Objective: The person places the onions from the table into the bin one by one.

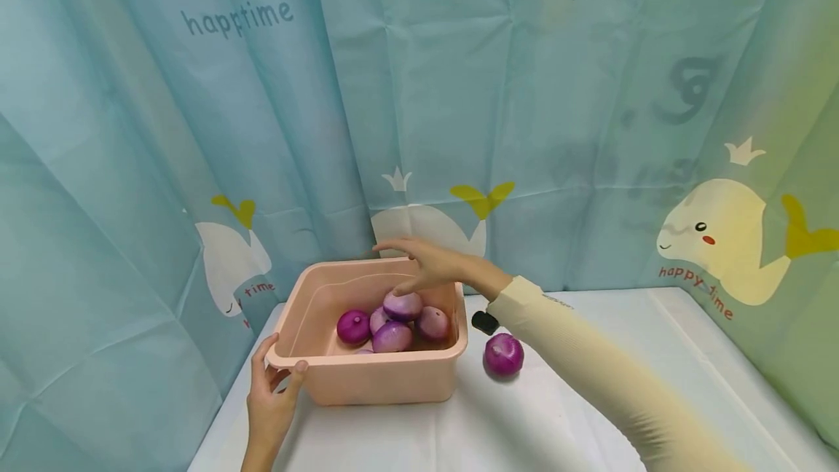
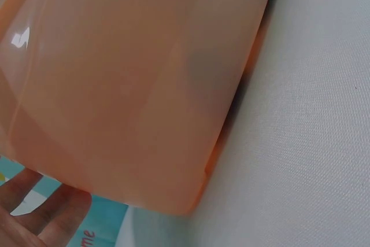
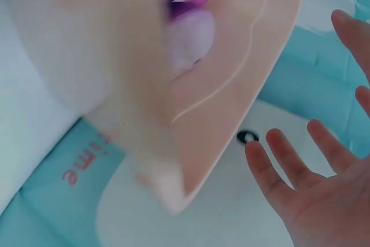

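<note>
A pink plastic tub (image 1: 380, 379) stands on the white table with several purple onions (image 1: 393, 337) heaped inside, toward its right. At the tub's front left corner, my left hand (image 1: 270, 403) grips the rim, its thumb at the front and its fingers along the left side. In the left wrist view, the fingers (image 2: 66, 215) lie against the tub's outer wall. Over the tub's right rear part hovers my right hand (image 1: 434, 266), holding nothing. The right wrist view shows that hand's fingers (image 3: 292, 160) spread apart, beside the rim. Another onion (image 1: 503, 355) lies outside, right of the tub.
A small black object (image 1: 485, 323) lies between the tub and the loose onion, close to the right sleeve (image 1: 577, 355). Blue curtains (image 1: 557, 130) with whale prints hang behind and on both sides of the white table (image 1: 557, 425).
</note>
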A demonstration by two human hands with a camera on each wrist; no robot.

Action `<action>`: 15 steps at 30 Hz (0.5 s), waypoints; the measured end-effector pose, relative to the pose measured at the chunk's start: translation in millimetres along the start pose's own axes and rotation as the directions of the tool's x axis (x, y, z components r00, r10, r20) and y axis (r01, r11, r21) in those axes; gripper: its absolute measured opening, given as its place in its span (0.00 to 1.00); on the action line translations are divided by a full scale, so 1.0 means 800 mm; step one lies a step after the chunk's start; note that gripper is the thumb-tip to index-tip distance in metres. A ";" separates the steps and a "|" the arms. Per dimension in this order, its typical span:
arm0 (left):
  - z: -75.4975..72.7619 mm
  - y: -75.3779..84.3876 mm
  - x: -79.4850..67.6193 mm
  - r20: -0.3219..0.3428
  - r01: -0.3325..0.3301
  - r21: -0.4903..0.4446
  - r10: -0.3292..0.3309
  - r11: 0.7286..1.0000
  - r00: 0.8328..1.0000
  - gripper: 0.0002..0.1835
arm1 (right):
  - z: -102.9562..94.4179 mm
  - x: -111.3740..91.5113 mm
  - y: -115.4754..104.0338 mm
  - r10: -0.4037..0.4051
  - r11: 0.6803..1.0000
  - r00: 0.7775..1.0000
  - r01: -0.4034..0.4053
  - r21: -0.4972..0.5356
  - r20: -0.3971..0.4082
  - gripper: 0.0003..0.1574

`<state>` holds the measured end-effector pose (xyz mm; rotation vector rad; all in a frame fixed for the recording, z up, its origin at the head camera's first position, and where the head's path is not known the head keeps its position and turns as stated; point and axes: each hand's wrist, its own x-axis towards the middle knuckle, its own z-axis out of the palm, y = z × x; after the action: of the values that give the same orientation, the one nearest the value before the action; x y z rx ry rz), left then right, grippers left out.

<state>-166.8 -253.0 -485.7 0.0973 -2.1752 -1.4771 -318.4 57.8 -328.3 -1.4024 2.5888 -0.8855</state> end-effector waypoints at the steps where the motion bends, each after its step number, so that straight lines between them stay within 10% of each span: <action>1: 0.000 0.000 0.000 -0.001 -0.001 0.000 0.001 1.000 1.000 0.37 | -0.003 -0.007 0.003 -0.006 1.000 1.000 0.006 0.009 -0.013 0.50; 15: 0.000 -0.002 0.000 -0.009 -0.009 0.008 0.009 1.000 1.000 0.37 | -0.036 -0.126 0.038 0.063 0.996 0.985 -0.073 -0.056 -0.161 0.50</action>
<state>-167.5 -253.4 -486.8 0.0966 -2.1715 -1.4596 -291.3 162.8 -341.0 -1.2982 2.7855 -0.9527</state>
